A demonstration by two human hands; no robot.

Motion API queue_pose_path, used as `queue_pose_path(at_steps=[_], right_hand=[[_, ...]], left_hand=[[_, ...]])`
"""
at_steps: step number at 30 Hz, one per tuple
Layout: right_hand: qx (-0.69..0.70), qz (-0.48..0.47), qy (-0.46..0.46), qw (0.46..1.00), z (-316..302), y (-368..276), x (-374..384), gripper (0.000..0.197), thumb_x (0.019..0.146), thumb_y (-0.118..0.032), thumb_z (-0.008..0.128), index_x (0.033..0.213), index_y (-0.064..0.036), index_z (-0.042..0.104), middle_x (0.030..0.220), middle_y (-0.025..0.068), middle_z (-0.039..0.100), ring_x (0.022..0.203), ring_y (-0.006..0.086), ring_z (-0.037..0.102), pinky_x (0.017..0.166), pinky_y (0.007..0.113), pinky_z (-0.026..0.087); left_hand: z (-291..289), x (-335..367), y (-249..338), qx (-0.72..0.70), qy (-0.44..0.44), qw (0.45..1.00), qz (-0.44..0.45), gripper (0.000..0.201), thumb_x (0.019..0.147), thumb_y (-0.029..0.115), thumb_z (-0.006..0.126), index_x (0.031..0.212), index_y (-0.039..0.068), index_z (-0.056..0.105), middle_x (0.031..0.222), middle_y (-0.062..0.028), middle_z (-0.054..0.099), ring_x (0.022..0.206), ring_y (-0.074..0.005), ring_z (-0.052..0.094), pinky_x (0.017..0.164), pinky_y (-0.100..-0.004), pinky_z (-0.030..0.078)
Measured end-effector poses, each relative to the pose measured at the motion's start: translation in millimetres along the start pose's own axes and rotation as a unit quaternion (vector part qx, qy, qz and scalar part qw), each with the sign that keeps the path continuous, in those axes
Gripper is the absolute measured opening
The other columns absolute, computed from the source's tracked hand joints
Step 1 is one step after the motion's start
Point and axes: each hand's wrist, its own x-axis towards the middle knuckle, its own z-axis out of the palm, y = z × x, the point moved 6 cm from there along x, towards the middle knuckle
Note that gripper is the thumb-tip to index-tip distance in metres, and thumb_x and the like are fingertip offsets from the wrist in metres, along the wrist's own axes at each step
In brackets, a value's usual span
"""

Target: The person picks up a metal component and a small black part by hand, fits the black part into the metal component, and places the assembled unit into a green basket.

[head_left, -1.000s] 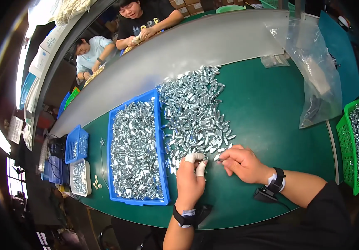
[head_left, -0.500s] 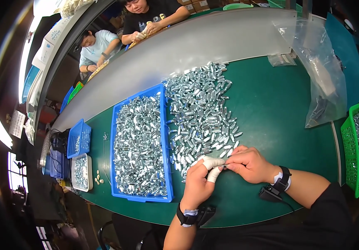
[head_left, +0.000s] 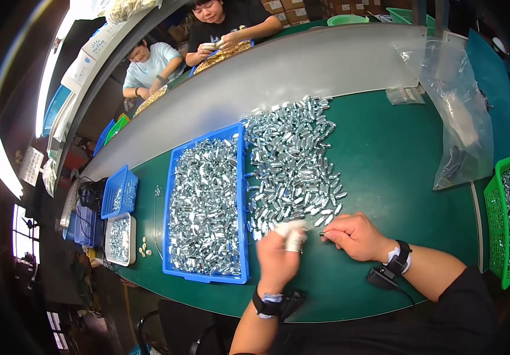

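Observation:
My right hand (head_left: 356,236) is closed, thumb and forefinger pinched on a small metal piece (head_left: 323,234), of which only a short end shows at the fingertips. To its left, my left hand (head_left: 280,254) is smeared by motion, with white coverings on some fingers; whether it holds anything cannot be made out. It hovers at the near end of a loose heap of shiny silver metal parts (head_left: 293,160), short and elongated, spread over the green tabletop. The two hands are apart. A blue tray (head_left: 244,201) full of similar parts stands left of the heap.
Further left are a small blue basket (head_left: 126,183) and a white tray (head_left: 129,251), both holding metal parts. A green basket (head_left: 494,204) of parts stands at the right edge. A clear plastic bag (head_left: 462,118) hangs at the right. Two people work beyond the grey partition (head_left: 349,65).
My left hand has come away from the right and shifted slightly left, now blurred. The right hand stays almost in place, still pinching. The whole view has shifted a little.

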Motion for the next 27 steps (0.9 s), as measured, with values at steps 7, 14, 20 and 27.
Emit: queue_pose_path(at_steps=[7,14,20,27], right_hand=[[0.063,0.047,0.021,0.997,-6,6,-3,0.024,0.102,-0.017,0.057,0.094,-0.0006,0.072,0.064,0.0043,0.063,0.056,0.0099,0.057,0.055,0.027,0.046],[0.189,0.077,0.166,0.965,-19,18,-8,0.033,0.107,-0.024,0.051,0.095,0.0023,0.068,0.059,-0.0012,0.053,0.053,0.0056,0.048,0.052,0.024,0.04],[0.256,0.075,0.237,0.934,-26,22,-6,0.037,0.109,-0.026,0.046,0.097,0.0035,0.064,0.056,-0.0029,0.045,0.05,0.0051,0.04,0.051,0.024,0.037],[0.258,0.075,0.201,0.942,-24,23,-9,0.037,0.109,-0.028,0.048,0.099,0.0022,0.066,0.059,-0.0038,0.047,0.052,0.0043,0.042,0.051,0.023,0.038]], left_hand=[[-67,16,-21,-0.299,0.317,0.899,-0.04,0.03,0.106,0.02,0.049,0.128,0.006,0.064,0.094,-0.0097,0.072,0.069,-0.0133,0.062,0.065,-0.0271,0.051],[43,13,48,0.216,-0.123,0.957,0.152,0.039,0.094,0.016,0.065,0.132,0.006,0.062,0.115,-0.0159,0.066,0.094,-0.0299,0.063,0.078,-0.0395,0.053],[69,14,43,0.285,-0.158,0.91,0.255,0.036,0.087,0.01,0.065,0.123,0.007,0.067,0.124,-0.0135,0.063,0.114,-0.0336,0.056,0.089,-0.0414,0.05],[54,9,23,0.285,-0.175,0.924,0.184,0.019,0.084,0.005,0.065,0.102,0.007,0.07,0.102,-0.0121,0.065,0.097,-0.0333,0.059,0.081,-0.0421,0.05]])
